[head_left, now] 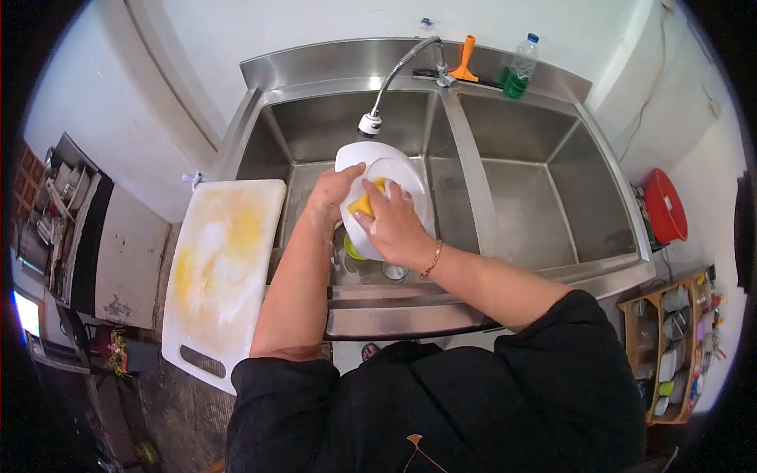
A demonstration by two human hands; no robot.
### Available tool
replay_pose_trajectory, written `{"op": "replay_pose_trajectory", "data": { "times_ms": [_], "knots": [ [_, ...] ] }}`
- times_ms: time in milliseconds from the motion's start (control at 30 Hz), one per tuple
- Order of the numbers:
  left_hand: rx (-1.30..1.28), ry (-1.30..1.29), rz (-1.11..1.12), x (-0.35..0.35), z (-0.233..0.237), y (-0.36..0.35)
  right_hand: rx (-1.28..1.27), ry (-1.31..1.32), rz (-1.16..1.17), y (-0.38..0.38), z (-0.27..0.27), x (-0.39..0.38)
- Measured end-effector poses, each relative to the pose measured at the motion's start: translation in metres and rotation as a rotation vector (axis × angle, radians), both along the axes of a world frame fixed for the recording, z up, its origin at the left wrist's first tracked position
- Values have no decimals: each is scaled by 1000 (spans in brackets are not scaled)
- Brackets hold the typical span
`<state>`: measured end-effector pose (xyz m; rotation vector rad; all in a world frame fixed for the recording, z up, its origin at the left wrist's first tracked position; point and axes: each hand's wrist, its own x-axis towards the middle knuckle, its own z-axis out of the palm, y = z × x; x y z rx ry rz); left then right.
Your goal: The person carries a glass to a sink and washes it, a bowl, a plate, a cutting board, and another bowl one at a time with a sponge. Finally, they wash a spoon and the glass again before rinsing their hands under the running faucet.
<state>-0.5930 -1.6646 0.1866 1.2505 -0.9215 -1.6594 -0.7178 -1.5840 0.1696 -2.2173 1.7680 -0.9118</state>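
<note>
Over the left sink basin, my left hand point(334, 191) grips a white plate point(356, 153) by its left edge, thumb on the face. The plate is tilted, its inner side towards me. My right hand point(400, 226) is closed on a yellow sponge point(361, 206) and presses it against the plate's face. Suds or water show on my fingers. Below the plate, partly hidden by it, are a green item point(354, 247) and what looks like a clear glass point(394, 272) in the basin.
A flexible faucet point(370, 123) hangs just above the plate. A stained white cutting board point(217, 268) lies at the sink's left edge. Behind the right basin point(516, 205) stand an orange-handled squeegee point(467, 61) and a bottle of green liquid point(520, 69). A red basin point(665, 206) is at right.
</note>
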Motion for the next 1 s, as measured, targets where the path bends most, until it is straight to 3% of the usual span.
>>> {"op": "replay_pose_trajectory", "data": {
  "times_ms": [100, 167, 267, 300, 433, 533, 600, 633, 733, 800, 900, 1000],
  "knots": [
    [-20, 171, -42, 9, -15, -5, 19, -22, -9, -20, -7, -31],
    [-39, 189, -90, 14, -14, -5, 273, -84, -246, -50, -18, -65],
    [-12, 124, -116, 6, -17, -2, 271, -71, -264, -61, 0, -61],
    [5, 86, -118, 1, -19, -2, 78, 26, -141, -66, -6, -51],
    [16, 343, -6, 5, -92, -42, 108, 152, -35, -22, 21, 17],
    [174, 236, 274, 12, -59, -25, -36, 300, 78, 19, 21, 24],
    [185, 267, 279, 15, -58, -27, -162, 296, 79, 28, 1, 2],
    [191, 282, 277, 15, -58, -30, -31, 216, -9, 24, 1, -12],
    [113, 426, 151, 22, -61, -33, 297, 198, -184, -2, 25, -48],
    [128, 406, 50, 23, -41, -23, 424, -17, -305, -57, -21, -92],
    [79, 354, -77, 28, -26, -9, 601, -102, -170, -88, -7, -107],
    [23, 283, -190, 34, -20, -5, 427, -67, -137, -105, 3, -100]
  ]
}}
